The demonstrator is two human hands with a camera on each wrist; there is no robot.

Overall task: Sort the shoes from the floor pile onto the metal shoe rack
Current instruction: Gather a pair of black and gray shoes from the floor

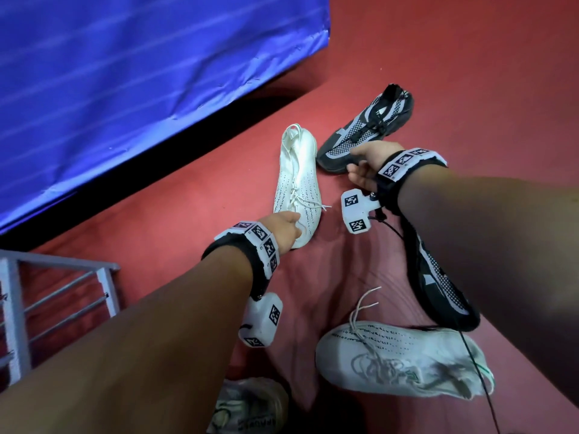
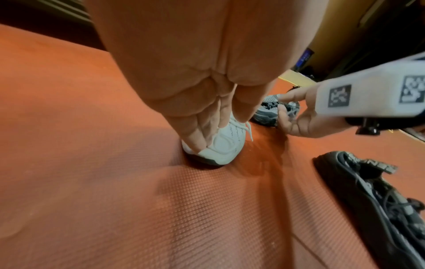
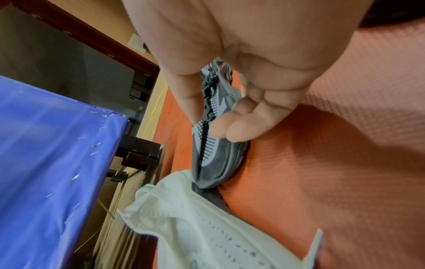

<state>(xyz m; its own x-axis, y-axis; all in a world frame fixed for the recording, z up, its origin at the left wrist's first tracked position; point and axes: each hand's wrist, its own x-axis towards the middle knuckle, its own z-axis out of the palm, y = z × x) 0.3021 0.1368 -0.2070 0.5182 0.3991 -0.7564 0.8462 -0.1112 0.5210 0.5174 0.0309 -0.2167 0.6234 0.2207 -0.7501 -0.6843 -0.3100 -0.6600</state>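
Note:
A white perforated sneaker (image 1: 297, 177) lies on the red mat, toe toward me. My left hand (image 1: 297, 228) rests straight fingers on its toe (image 2: 227, 147), thumb off to the side. Right beside it lies a black and grey mesh shoe (image 1: 366, 130). My right hand (image 1: 352, 161) hovers at that shoe's toe (image 3: 216, 154) with thumb and fingers spread apart, holding nothing; one fingertip (image 2: 281, 96) nearly touches the upper. The white sneaker's (image 3: 207, 233) collar shows low in the right wrist view. The metal shoe rack (image 1: 56, 286) stands at lower left.
A second black and grey shoe (image 1: 445, 286) lies under my right forearm. A white shoe with green trim (image 1: 404, 358) and another pale shoe (image 1: 247, 405) lie close to me. A blue-covered platform (image 1: 125, 73) borders the mat on the left.

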